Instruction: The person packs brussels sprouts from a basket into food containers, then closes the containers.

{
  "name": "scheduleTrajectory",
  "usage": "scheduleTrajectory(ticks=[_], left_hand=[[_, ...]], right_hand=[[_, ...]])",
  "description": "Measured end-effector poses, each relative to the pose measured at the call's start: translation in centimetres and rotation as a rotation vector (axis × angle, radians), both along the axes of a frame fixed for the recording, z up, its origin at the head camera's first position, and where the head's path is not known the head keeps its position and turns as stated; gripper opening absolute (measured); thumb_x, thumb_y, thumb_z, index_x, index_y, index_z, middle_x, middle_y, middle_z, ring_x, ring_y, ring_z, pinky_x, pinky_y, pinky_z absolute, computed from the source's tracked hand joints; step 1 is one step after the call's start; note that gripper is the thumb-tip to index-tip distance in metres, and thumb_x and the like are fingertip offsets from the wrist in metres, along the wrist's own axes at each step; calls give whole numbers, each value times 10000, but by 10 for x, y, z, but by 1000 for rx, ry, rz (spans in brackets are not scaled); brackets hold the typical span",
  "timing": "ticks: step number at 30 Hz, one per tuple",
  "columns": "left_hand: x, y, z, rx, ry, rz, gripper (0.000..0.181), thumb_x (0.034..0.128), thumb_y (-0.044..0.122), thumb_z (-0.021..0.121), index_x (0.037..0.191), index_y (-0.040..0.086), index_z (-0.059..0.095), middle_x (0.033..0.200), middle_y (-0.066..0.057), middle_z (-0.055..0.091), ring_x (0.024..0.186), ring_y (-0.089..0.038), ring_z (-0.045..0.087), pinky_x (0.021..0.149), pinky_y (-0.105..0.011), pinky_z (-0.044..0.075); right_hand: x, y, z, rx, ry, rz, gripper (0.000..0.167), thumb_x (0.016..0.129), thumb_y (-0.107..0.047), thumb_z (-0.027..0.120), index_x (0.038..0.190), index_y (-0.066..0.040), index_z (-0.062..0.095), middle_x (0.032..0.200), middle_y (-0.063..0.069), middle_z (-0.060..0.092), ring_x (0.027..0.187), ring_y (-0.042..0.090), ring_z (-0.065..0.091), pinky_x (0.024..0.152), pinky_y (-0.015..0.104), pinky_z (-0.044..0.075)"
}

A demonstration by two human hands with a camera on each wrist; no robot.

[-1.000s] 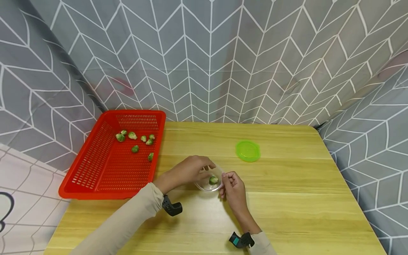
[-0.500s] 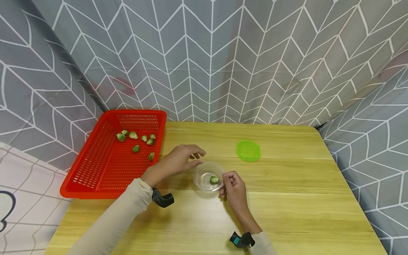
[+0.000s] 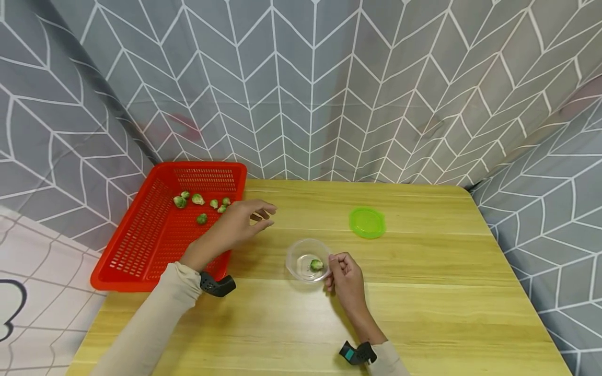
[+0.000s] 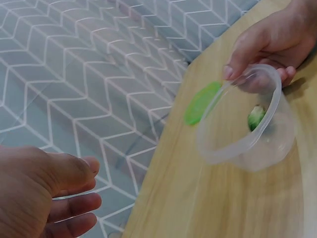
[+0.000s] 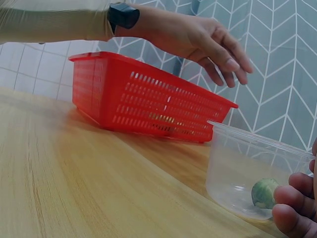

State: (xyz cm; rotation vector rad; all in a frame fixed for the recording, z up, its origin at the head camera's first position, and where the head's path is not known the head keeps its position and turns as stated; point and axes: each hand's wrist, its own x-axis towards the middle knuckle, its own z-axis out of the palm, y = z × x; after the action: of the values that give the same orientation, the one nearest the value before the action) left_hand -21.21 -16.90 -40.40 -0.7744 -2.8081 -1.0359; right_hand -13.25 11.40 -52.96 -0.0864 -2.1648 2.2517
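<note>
My right hand [image 3: 347, 277] pinches the rim of a clear plastic tub [image 3: 297, 259], thumb on top, at the tub's right side. Inside the tub lies one Brussels sprout [image 3: 316, 265], also visible through the wall in the right wrist view [image 5: 264, 193]. My left hand [image 3: 239, 222] hovers above the right edge of a red basket [image 3: 127, 284], fingers loosely bent with nothing between them. Several Brussels sprouts [image 3: 198, 199] lie on the basket floor; the left hand and forearm hide part of it.
A green lid [image 3: 367, 223] lies flat on the wooden table [image 3: 432, 271], behind and right of the tub. A grey patterned curtain [image 3: 310, 89] hangs along the table's back edge and both sides.
My left hand has moved left and away, from over the tub to the basket's right edge. The right hand and the tub have stayed in place.
</note>
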Motion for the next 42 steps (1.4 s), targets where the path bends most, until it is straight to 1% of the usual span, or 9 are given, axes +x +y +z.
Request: scheduleTrajectory(ticks=[4, 8, 14, 17, 20, 26, 31, 35, 42], left_hand=[[2, -12, 0, 13, -4, 40, 328, 908, 126, 764, 1228, 88, 703, 1140, -69, 728, 947, -202, 714, 869, -421, 591], [4, -24, 0, 19, -19, 72, 342, 913, 159, 763, 1243, 102, 693, 1154, -65, 723, 962, -194, 704, 856, -413, 593], [7, -44, 0, 21, 28, 110, 334, 905, 149, 771, 1228, 108, 698, 1138, -26, 724, 972, -171, 696, 848, -396, 590], [7, -54, 0, 30, 46, 126, 322, 906, 127, 766, 1221, 111, 698, 1126, -43, 726, 975, -171, 690, 850, -399, 588], [7, -62, -1, 36, 43, 150, 320, 907, 112, 763, 1220, 96, 698, 1110, -60, 730, 974, -193, 692, 842, -415, 591], [6, -80, -9, 0, 19, 197, 332, 915, 105, 752, 1236, 54, 683, 1128, -85, 731, 995, -248, 694, 858, -465, 583], [3, -94, -17, -23, -1, 219, 334, 914, 78, 745, 1238, 27, 682, 1159, -131, 722, 1001, -276, 692, 843, -486, 584], [1, -103, -25, -53, -30, 214, 315, 918, 72, 736, 1224, 13, 686, 1139, -159, 723, 982, -294, 694, 842, -502, 582], [-5, -116, -39, -173, -34, 199, 348, 914, 127, 755, 1236, 14, 684, 1148, -150, 727, 969, -288, 708, 827, -472, 573]], right_hand=[[1, 1, 1, -3, -7, 0, 350, 1028, -284, 604, 962, 58, 579, 678, 261, 596, 461, 187, 562, 395, 280, 484], [1, 1, 2, -12, -7, 2, 341, 1029, -275, 605, 959, 58, 578, 679, 266, 591, 462, 191, 558, 394, 279, 480], [0, 0, 2, -19, -4, 7, 344, 1028, -271, 605, 968, 67, 583, 676, 261, 595, 457, 192, 556, 388, 286, 476], [0, 0, 2, -20, -3, 9, 338, 1031, -266, 600, 975, 67, 582, 677, 259, 598, 455, 192, 556, 387, 290, 477], [1, 1, 3, -19, -6, 8, 336, 1032, -267, 599, 973, 63, 579, 678, 262, 596, 456, 186, 556, 389, 286, 478], [1, 0, 3, -20, -8, 7, 350, 1028, -284, 605, 961, 58, 573, 684, 259, 591, 468, 179, 556, 400, 271, 478], [2, 0, 4, -25, -10, 7, 341, 1028, -271, 606, 964, 62, 573, 686, 246, 594, 470, 181, 556, 397, 271, 476], [2, -1, 4, -27, -10, 3, 338, 1026, -269, 610, 963, 61, 575, 678, 232, 595, 465, 181, 553, 394, 271, 473], [0, 0, 2, -29, -32, 5, 317, 1031, -235, 601, 979, 77, 573, 676, 229, 601, 463, 182, 556, 395, 274, 479]])
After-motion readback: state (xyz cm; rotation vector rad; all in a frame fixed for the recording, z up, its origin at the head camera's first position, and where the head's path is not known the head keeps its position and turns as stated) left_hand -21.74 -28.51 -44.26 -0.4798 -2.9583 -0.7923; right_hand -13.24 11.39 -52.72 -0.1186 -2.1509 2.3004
